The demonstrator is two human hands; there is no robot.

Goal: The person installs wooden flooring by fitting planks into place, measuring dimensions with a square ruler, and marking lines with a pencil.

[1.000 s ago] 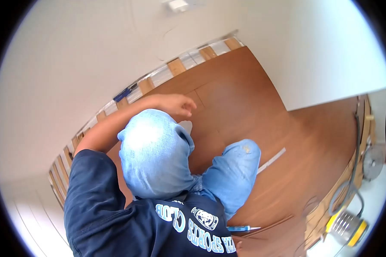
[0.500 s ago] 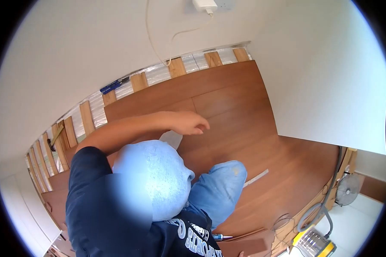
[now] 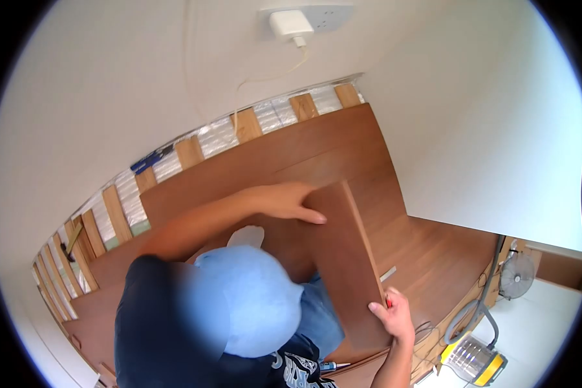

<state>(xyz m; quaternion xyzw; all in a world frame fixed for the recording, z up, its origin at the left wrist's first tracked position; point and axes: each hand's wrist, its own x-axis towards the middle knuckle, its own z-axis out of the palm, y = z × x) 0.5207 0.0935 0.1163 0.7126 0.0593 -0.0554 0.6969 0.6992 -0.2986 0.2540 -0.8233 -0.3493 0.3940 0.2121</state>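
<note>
A short reddish-brown floorboard (image 3: pixel 346 258) is held raised and tilted over the laid floor, its pale cut edge showing along one side. My left hand (image 3: pixel 297 204) grips its upper end, thumb on the face and the other fingers hidden behind. Lower down, my right hand (image 3: pixel 394 315) clasps the right edge, thumb on the face. A small red thing (image 3: pixel 388 301) shows by the right fingers; its kind I cannot make out. Under the board, my jeans-covered leg (image 3: pixel 320 310) is partly hidden. A blue cap (image 3: pixel 249 301) fills the lower middle.
Laid brown flooring (image 3: pixel 433 249) surrounds me. Wooden battens (image 3: pixel 246 126) over silvery foil run along the wall, with a blue tool (image 3: pixel 147 161) and a hammer (image 3: pixel 74 239) on them. A pale strip (image 3: pixel 388 273), a sealant tube (image 3: pixel 333 366), a yellow work lamp (image 3: pixel 473 361) and a fan (image 3: pixel 517 275) lie around.
The floorboard has come up into view between both hands. My left hand, bare before, now grips its upper end. My right hand has risen from the bottom edge with it.
</note>
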